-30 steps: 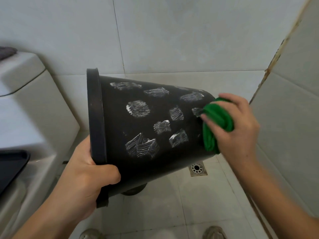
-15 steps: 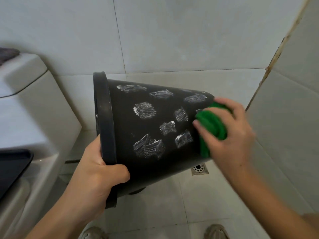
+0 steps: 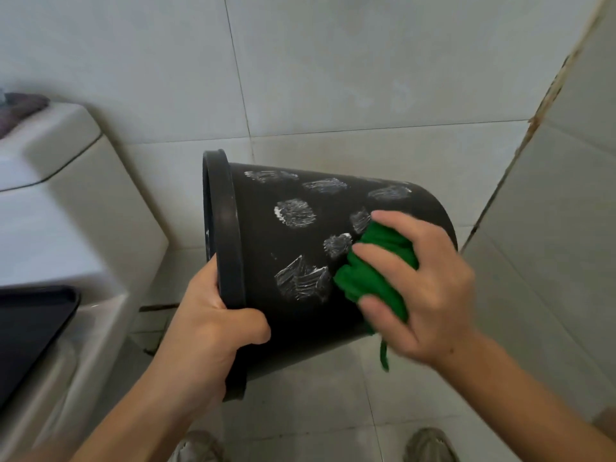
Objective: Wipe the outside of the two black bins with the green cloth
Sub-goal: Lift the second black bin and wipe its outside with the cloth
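My left hand (image 3: 213, 323) grips the rim of the black bin (image 3: 266, 305), held tipped sideways above the floor (image 3: 310, 401), while my right hand (image 3: 421, 288) presses the bunched green cloth (image 3: 373, 278) against its smeared, possibly chalky, wall.

- Bin (image 3: 266, 235): black, with scratchy white patches on its side.
- Cloth (image 3: 370, 278): solid green.
- Wall (image 3: 366, 68): pale grey tiles.
- Toilet (image 3: 60, 195): white; lid (image 3: 30, 321) black.

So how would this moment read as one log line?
left hand: gripping round black plastic bin rim | right hand: pressing crumpled green cloth on bin side | white smears: remaining
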